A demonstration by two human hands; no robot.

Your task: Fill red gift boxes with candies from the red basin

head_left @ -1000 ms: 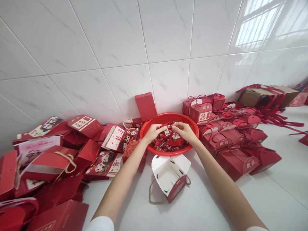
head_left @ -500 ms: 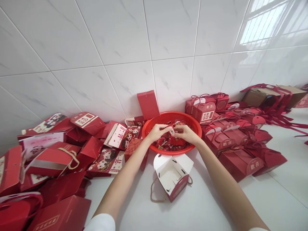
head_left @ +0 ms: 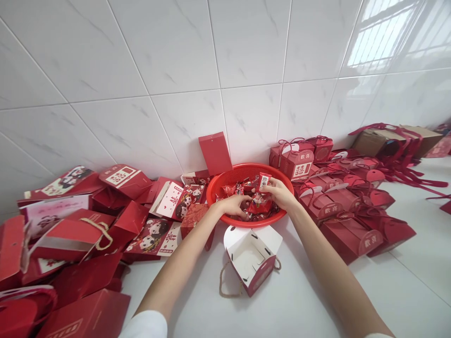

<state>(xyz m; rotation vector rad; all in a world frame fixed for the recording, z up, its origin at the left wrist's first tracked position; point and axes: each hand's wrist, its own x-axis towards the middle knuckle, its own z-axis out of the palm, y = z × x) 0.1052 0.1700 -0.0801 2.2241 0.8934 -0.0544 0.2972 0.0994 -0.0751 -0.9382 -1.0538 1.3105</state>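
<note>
A red plastic basket (head_left: 213,191) with perforated sides holds many red-wrapped candies (head_left: 239,188). Over its right side, my right hand (head_left: 280,193) is closed on a small red-and-white candy packet (head_left: 264,180), pinched between thumb and fingers. My left hand (head_left: 234,206) reaches into the front of the basket, thumb and fingers apart, touching the candies there. Just in front of the basket stands an open gift box (head_left: 260,278), white inside and dark red outside, with a rope handle (head_left: 222,286) hanging at its left.
Red gift boxes (head_left: 95,310) lie in a loose heap on the left. Filled-out, closed boxes (head_left: 347,237) stand in rows on the right, with ribboned brown boxes (head_left: 378,141) beyond. A tall red box (head_left: 215,154) leans on the tiled wall (head_left: 183,126).
My hands, together over the basket before, have moved apart. The left has gone down into the candies; the right has shifted right with a packet raised in its fingers.
</note>
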